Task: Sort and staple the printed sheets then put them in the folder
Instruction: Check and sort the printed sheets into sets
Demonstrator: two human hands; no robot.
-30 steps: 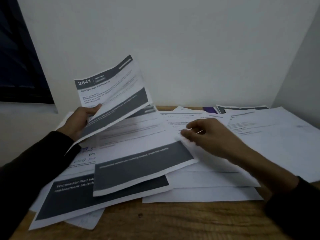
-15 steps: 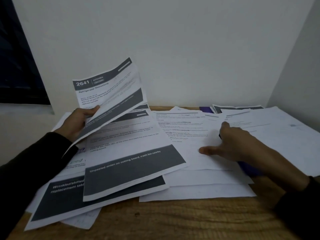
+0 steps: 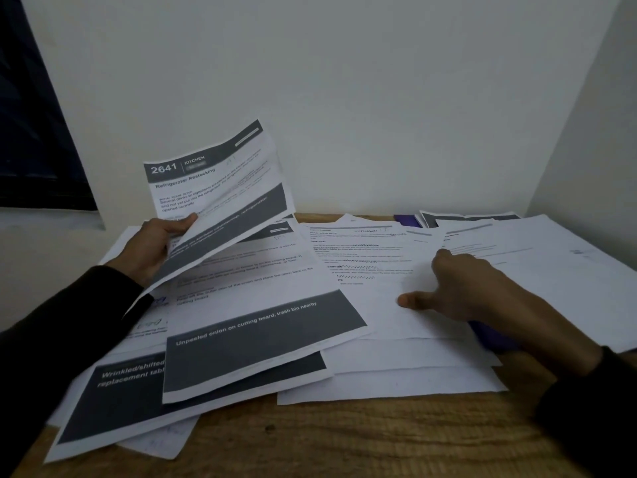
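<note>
- The sheet headed "2641 Kitchen, Refrigerator Restocking" is raised off the desk, tilted and bowed. The left hand pinches its lower left edge, thumb on the printed face. A one-corner grip on limp paper could let it fold over or crease, and a crease would spoil the stapled set.
- Just below it lies the loose pile of printed sheets, fanned and overlapping: the "Unpeeled onion" page on top, a "Wrinkled/shifted" page beneath. Nothing squares them, so a matching page could be missed or the sets mixed.
- The right hand rests on the white text pages to the right, thumb out and fingers reaching forward; its grip looks wide and holds nothing. Pressing or dragging there could slide several sheets together and disturb the order.
- A purple thing, perhaps the folder, shows under the right wrist, mostly buried. Pulling it out could scatter the paper above it.
- Pages at the front overhang the desk edge and could slip to the floor.
- No stapler is visible.
</note>
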